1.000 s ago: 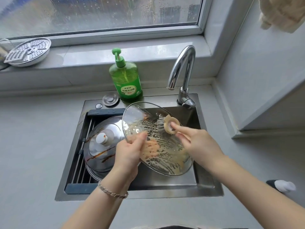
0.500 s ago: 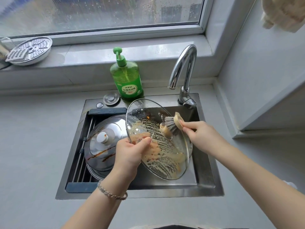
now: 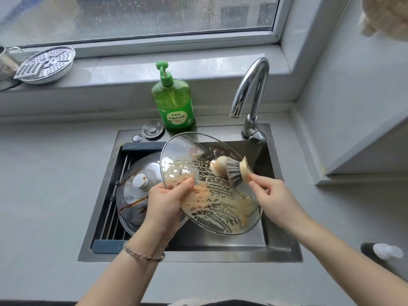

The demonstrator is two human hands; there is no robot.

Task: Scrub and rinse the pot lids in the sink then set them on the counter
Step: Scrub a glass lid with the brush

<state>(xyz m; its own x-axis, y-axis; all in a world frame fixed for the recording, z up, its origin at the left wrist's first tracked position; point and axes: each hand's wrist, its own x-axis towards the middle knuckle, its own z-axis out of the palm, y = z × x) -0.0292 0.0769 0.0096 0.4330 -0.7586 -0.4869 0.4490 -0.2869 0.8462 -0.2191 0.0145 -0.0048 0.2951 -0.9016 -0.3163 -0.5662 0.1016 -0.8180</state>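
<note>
Scrubbing was in hand: over the sink, the left hand gripped the tilted glass lid by its rim, while the right hand pinched a brush against its soapy face. Rinsing likely came next; 1 steel lid lay in the sink.

Glass lid: clear, streaked with tan suds. Steel lid: silver, white knob, brown smears. Brush: grey bristles, beige head. Bottle: green.
</note>
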